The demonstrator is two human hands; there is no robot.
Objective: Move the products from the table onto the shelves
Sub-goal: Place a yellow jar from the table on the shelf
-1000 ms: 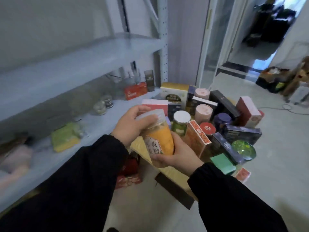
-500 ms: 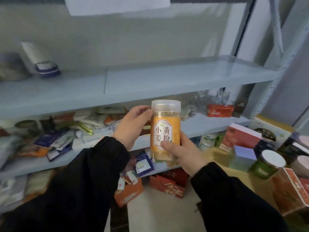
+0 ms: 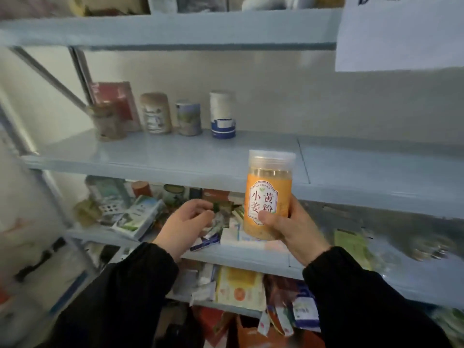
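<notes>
My right hand [image 3: 292, 228] grips an upright clear plastic jar [image 3: 268, 187] with an orange label and a pale lid, holding it by its lower part. The jar is raised in front of the edge of a grey-blue metal shelf [image 3: 175, 156]. My left hand [image 3: 185, 227] hovers to the left of the jar with fingers loosely curled, holding nothing and apart from the jar. The table is out of view.
Several cans and a white-and-blue tube [image 3: 222, 114] stand at the back left of that shelf, whose right part is bare. The shelf below [image 3: 251, 257] is crowded with packets and boxes. A white paper sheet [image 3: 399, 33] hangs at the upper right.
My left hand has let go of the jar's lid and dropped to the left. The view has swung left and up along the shelves, and the jar is now higher.
</notes>
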